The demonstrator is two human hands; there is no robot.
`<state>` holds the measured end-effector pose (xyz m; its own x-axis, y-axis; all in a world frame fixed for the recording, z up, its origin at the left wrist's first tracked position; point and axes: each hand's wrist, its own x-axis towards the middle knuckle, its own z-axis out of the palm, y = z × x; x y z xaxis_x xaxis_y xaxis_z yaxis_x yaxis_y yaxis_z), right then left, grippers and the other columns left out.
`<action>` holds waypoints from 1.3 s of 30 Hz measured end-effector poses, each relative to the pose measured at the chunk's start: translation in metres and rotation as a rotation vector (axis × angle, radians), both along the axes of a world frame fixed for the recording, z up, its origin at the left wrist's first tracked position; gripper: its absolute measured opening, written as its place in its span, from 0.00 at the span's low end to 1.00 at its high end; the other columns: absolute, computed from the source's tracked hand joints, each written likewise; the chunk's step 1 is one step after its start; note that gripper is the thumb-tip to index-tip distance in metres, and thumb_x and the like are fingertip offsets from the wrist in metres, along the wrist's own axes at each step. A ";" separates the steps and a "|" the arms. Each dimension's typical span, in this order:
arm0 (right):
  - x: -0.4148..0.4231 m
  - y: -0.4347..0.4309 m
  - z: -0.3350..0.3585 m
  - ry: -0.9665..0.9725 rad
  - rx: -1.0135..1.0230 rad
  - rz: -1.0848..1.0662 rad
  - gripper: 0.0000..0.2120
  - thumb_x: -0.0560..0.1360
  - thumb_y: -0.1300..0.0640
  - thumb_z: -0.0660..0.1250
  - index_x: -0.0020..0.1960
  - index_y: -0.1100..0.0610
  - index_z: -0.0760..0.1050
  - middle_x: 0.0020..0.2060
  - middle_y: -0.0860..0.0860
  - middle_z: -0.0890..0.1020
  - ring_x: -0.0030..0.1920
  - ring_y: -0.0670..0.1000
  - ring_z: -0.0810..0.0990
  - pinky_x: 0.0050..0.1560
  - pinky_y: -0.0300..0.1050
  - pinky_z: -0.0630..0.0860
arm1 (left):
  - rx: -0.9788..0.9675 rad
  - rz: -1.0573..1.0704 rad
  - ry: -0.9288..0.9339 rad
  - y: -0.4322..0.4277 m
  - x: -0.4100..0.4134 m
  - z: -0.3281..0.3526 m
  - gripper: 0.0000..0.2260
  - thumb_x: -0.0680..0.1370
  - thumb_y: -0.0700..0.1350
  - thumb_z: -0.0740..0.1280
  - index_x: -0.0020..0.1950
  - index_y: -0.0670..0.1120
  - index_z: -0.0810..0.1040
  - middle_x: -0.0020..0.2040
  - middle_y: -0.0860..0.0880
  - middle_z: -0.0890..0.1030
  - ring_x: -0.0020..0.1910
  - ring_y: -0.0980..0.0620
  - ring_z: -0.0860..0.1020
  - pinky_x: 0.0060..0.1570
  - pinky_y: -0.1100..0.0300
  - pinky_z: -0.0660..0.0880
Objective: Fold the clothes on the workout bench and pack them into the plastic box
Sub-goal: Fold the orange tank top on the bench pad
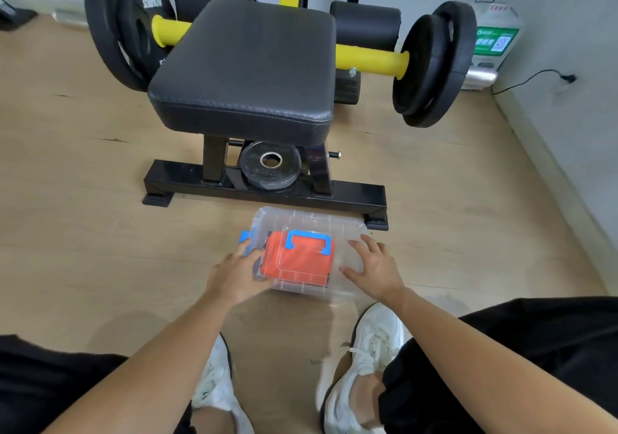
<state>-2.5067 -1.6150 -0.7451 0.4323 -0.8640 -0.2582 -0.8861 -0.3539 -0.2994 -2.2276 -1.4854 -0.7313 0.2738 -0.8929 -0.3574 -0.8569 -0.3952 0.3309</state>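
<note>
A clear plastic box (pixel 337 229) with a lid and a blue handle (pixel 309 240) sits on the wooden floor in front of the workout bench (pixel 247 65). Folded orange clothing (pixel 294 263) shows through the lid. My left hand (pixel 235 274) rests against the box's left side beside a blue latch (pixel 244 236), fingers curled on the lid edge. My right hand (pixel 374 266) lies flat on the lid's right side, fingers spread. The black padded bench seat has nothing on it.
Yellow bars with black weight plates (pixel 434 62) stick out on both sides of the bench. A small plate (pixel 270 167) lies on the bench's base frame. My white shoes (pixel 364 360) and black trousers are below. A wall and a white device (pixel 491 39) are at right.
</note>
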 end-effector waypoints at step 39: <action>0.003 -0.012 -0.008 -0.142 -0.007 -0.154 0.29 0.77 0.61 0.65 0.76 0.52 0.63 0.60 0.56 0.80 0.58 0.57 0.76 0.59 0.48 0.75 | -0.059 0.070 0.075 -0.002 -0.008 -0.017 0.37 0.71 0.69 0.69 0.76 0.55 0.66 0.81 0.50 0.54 0.73 0.44 0.70 0.63 0.49 0.74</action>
<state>-2.5037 -1.6266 -0.7530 0.3267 -0.9242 -0.1979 -0.8790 -0.2201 -0.4230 -2.2357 -1.4876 -0.7488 0.3103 -0.8927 -0.3267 -0.8000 -0.4309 0.4175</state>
